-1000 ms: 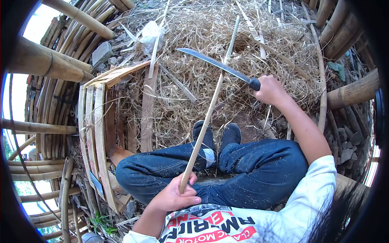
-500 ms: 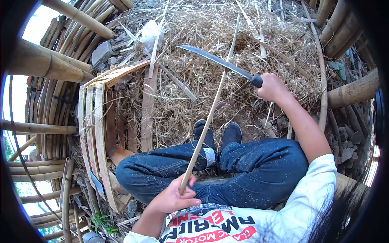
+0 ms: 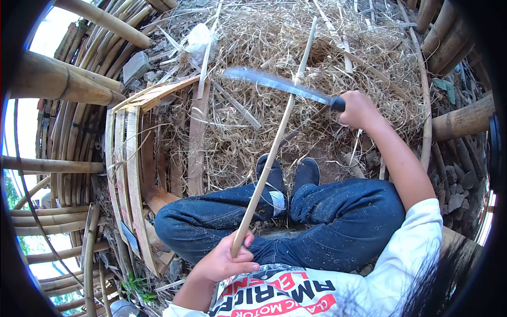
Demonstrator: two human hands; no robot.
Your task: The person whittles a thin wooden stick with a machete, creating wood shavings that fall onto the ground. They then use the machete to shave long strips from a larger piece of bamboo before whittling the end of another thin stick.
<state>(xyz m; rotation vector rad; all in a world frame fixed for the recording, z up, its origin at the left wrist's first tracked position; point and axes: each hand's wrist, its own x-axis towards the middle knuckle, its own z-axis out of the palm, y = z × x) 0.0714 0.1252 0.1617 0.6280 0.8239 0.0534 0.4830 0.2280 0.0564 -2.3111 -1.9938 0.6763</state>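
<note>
My left hand (image 3: 227, 259) is closed round the lower end of a long, pale bamboo strip (image 3: 273, 150) near my lap. The strip slants up and away, past my shoes, over the shavings. In my right hand (image 3: 360, 110) is the black handle of a machete (image 3: 280, 83), gripped firmly. Its long blade points left and lies across the upper part of the strip, seeming to touch it. The blade's tip is smeared by motion.
Curled bamboo shavings (image 3: 253, 47) cover the ground ahead. On my left stands a wooden slatted crate (image 3: 127, 153), with a clear plastic bag (image 3: 198, 39) beyond it. Thick bamboo poles (image 3: 68, 84) jut in at the left, and another pole (image 3: 462, 117) at the right.
The machete blade has tilted slightly, its tip lower and further left, and is now blurred. My left hand still grips the bamboo strip. The whole view has shifted a little.
</note>
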